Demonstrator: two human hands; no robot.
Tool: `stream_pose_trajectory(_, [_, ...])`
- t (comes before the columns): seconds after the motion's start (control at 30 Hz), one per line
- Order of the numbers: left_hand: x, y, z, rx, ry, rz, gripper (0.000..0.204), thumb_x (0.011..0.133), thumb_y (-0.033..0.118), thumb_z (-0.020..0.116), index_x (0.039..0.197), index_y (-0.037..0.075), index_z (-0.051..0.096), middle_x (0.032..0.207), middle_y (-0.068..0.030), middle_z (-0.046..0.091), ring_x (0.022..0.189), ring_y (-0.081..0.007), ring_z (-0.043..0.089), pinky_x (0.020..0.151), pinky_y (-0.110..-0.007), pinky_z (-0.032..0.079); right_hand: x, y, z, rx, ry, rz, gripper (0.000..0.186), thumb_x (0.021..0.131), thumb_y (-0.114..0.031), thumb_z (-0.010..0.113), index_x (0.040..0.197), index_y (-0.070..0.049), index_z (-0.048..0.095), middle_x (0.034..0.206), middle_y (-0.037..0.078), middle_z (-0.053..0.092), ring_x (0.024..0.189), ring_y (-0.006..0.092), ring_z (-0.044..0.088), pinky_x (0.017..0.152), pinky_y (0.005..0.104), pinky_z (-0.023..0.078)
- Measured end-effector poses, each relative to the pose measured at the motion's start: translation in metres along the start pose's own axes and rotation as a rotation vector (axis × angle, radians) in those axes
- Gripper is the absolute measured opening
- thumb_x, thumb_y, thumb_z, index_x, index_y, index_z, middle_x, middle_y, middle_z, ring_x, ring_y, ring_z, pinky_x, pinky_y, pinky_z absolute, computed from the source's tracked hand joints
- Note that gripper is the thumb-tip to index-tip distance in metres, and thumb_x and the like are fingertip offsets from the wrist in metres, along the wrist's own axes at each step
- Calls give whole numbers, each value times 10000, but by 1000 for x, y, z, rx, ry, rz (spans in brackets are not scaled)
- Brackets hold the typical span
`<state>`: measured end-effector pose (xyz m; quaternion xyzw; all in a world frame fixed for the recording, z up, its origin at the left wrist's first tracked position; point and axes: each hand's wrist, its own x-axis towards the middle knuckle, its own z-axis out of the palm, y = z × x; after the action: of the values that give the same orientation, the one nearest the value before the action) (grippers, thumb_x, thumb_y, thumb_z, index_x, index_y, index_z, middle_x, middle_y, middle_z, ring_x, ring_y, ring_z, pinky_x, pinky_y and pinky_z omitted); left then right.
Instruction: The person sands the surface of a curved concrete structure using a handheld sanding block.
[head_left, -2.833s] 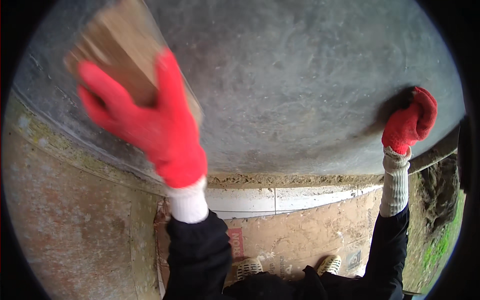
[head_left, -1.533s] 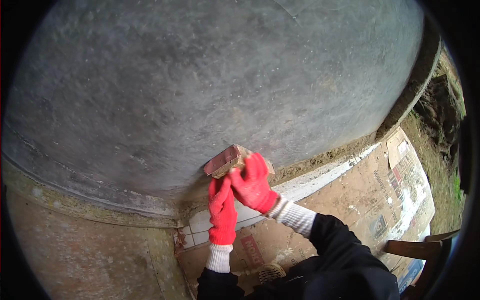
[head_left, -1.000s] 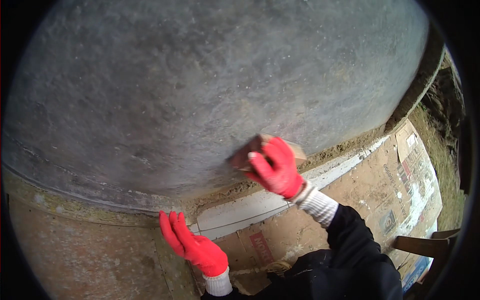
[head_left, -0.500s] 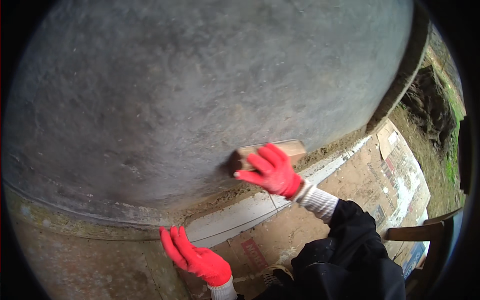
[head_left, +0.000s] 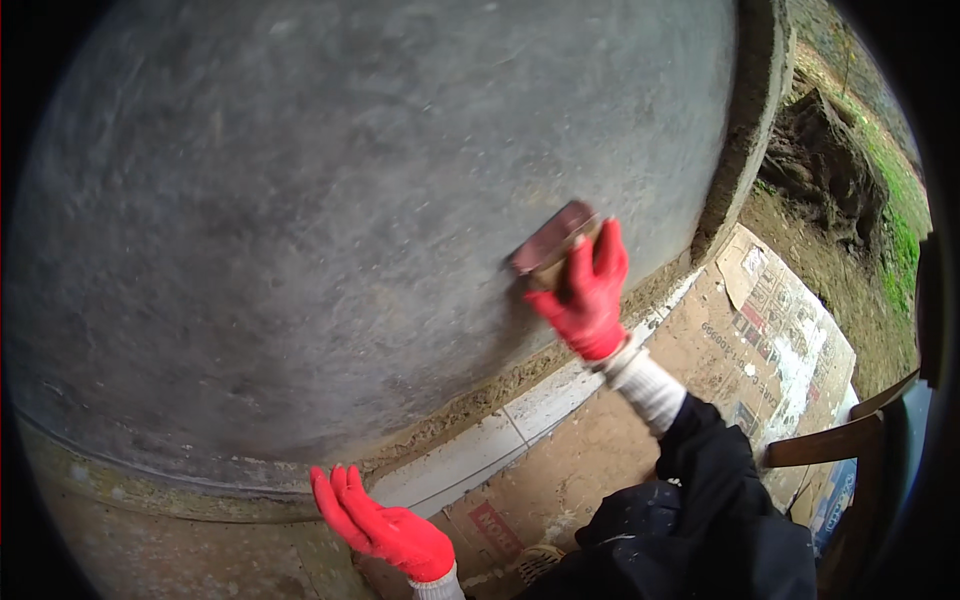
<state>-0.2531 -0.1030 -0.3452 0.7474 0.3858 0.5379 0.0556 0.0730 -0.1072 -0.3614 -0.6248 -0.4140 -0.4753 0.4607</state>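
The wooden block [head_left: 555,244] has shifted away from the grey surface's [head_left: 350,200] lower edge, reddish side showing, pinched by the right hand [head_left: 590,292]. The left hand [head_left: 392,530] stays loosely spread near that edge.

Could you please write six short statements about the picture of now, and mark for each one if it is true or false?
1. The right hand holds a block. True.
2. The left hand is closed into a fist. False: it is open, its fingers stretched out.
3. Red gloves cover both hands. True.
4. White tiles lie between the grey surface and the cardboard. True.
5. Green grass shows at the picture's left side. False: it shows at the right side.
6. The cardboard is plain. False: it bears printing.
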Motion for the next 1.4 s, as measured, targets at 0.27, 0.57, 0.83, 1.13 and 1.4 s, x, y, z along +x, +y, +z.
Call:
stream_pose_trajectory(0.27, [69,70,52,-266,-39,69,401,1007,119,395,1368,-56,400,1464,-189,346,1219,-277,479,1065,-387,385,-22,-52,28,299,-336,-453,521,784,-209,617,1298,-270,551,1250,74,539,1094,271,557,976,418,485])
stream_pose_trajectory(0.57, [122,97,79,35,-135,340,400,976,88,428,1352,-49,424,1452,-175,344,1250,-298,460,1057,-394,405,10,131,9,59,230,655,700,784,-231,670,1326,133,421,1313,308,443,1186,450,481,1061,471,371])
stream_pose_trajectory(0.83, [190,153,149,168,-138,927,465,884,-25,549,1341,-26,463,1444,-214,361,1284,-348,432,1048,-430,396,-16,69,1,409,-161,-218,496,748,-263,683,1213,-121,587,1185,105,538,1122,381,536,926,506,475])
stream_pose_trajectory(1.13, [265,134,102,656,59,1106,496,871,88,585,1346,-6,480,1447,-230,382,1348,-441,344,1078,-551,298,8,165,-10,121,27,715,710,685,-337,709,1243,69,540,1385,363,356,1276,495,387,1052,524,368])
stream_pose_trajectory(1.4, [286,148,113,740,-28,1254,527,898,186,545,1370,-26,452,1492,-216,362,1393,-463,279,1141,-578,191,38,165,-26,321,-156,273,869,585,-331,839,1331,-58,486,1331,295,410,1146,483,503,958,558,441])
